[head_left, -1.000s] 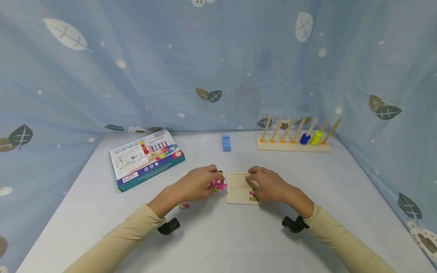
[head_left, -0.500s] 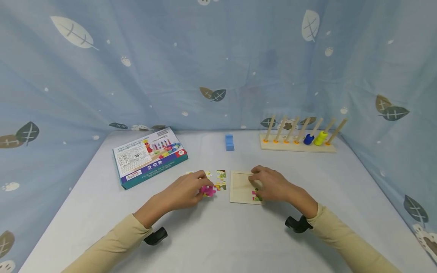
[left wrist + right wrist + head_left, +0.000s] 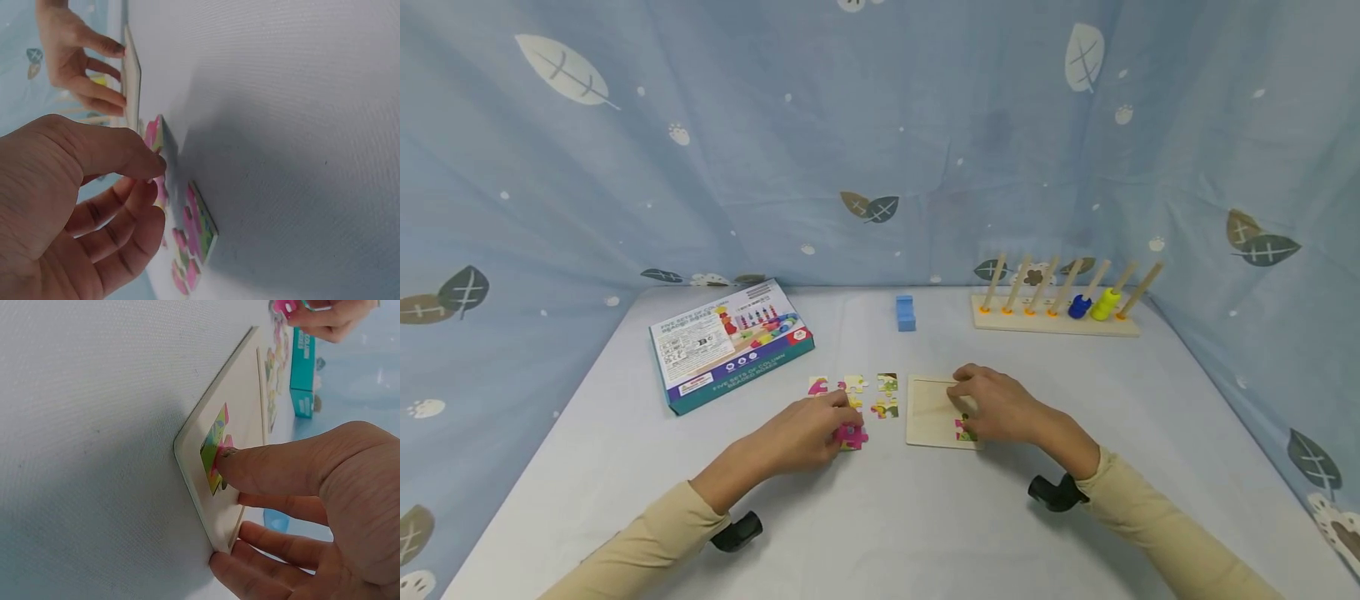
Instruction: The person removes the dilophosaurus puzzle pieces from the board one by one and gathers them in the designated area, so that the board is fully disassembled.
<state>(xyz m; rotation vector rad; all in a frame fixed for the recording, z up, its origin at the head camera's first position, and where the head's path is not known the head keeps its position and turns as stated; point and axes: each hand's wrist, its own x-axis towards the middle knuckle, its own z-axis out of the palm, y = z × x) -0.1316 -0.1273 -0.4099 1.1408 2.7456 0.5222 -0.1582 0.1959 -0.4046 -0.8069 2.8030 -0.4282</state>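
Note:
In the head view my left hand (image 3: 808, 429) pinches a pink jigsaw puzzle piece (image 3: 852, 437) among other pieces left of a square wooden puzzle tray (image 3: 927, 417). The left wrist view shows thumb and forefinger together at that piece, partly hiding it. Beside them a pink and green piece (image 3: 199, 225) lies on the table. My right hand (image 3: 1000, 406) rests on the tray's right side. Its thumb presses a pink and green corner piece (image 3: 215, 450) inside the tray, while the fingertips touch the tray's edge in the right wrist view.
Several loose pieces, one at the right end (image 3: 885, 407), lie between left hand and tray. A flat toy box (image 3: 730, 342) lies at back left. Behind the tray is a small blue block (image 3: 906, 313). A wooden peg stand (image 3: 1052, 323) with blue and yellow beads stands at back right.
My left hand has drawn back leftward from the tray with the pink piece, lowering it among the loose pieces. The right hand stays on the tray. The head view has shifted slightly.

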